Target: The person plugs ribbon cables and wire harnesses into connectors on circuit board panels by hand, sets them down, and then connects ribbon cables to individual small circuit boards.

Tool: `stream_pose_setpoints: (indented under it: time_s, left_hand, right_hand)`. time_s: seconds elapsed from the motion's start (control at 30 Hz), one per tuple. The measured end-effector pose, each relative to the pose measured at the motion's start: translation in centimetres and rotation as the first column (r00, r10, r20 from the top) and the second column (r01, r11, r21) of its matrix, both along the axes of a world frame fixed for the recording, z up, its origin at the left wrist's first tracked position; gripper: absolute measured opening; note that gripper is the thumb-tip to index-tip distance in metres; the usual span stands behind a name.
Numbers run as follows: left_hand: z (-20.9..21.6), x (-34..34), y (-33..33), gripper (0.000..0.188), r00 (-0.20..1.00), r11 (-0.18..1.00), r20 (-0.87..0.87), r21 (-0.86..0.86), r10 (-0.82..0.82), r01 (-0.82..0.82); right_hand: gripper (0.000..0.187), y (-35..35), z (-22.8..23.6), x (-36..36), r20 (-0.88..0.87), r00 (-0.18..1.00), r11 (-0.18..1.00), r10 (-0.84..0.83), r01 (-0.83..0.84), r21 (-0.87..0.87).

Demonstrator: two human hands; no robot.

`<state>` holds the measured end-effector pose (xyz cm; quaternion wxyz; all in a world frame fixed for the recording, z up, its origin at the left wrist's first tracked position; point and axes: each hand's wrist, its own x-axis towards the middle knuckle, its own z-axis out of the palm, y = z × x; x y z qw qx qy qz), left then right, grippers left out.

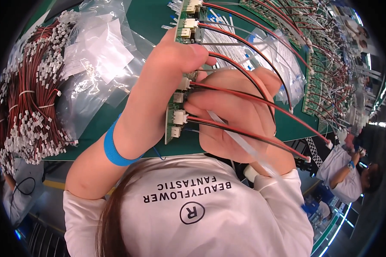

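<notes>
My left hand (169,60), a blue band round its wrist, grips a long narrow green circuit board (170,124) held on edge. White connectors (179,117) line the board, and red-and-black wire leads (248,132) run from them to the right, ending in small white plugs. Close against the board's right side, my right hand (231,107) has its fingers closed together. A pale flat ribbon cable (240,141) comes out from those fingers and trails toward the lower right, blurred at its end. The fingers hide where its other end meets the board.
Bundled red-and-black wire leads (25,98) with white plugs lie at the left of the green table (158,147). Beside them are clear plastic bags (103,55) with papers. Flat cables (221,32) lie behind the board. Wired boards (313,94) fill the right; a person (347,171) sits beyond.
</notes>
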<state>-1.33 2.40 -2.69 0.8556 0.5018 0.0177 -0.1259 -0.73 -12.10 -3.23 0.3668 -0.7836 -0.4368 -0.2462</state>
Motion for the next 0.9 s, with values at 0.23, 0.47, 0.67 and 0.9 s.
stream_pose_setpoints:
  time_s: [0.23, 0.47, 0.67, 0.9]
  left_hand:
    - [-1.4, -0.4, 0.3, 0.040, 0.996, 0.998, 0.066, -0.006, 0.055, -0.055]
    - [0.5, 0.1, 0.0, 0.029, 0.994, 0.988, -0.107, -0.150, 0.032, -0.048]
    - [0.0, -0.1, -0.6, 0.030, 0.992, 0.988, -0.093, -0.115, 0.090, -0.101]
    - [0.0, -0.3, -0.5, 0.031, 0.985, 0.984, -0.060, -0.065, 0.164, -0.168]
  right_hand:
    - [0.024, 0.1, -0.1, 0.0, -0.090, 0.996, 0.995, 0.021, -0.012, 0.101]
    - [0.017, -0.2, -1.0, -0.2, -0.215, 0.976, 0.988, 0.043, -0.010, 0.155]
    - [0.022, -0.6, -0.2, -0.2, -0.067, 0.997, 0.999, 0.046, -0.044, 0.022]
    - [0.024, -0.4, -1.0, -0.1, -0.150, 0.986, 0.990, 0.066, -0.046, 0.135]
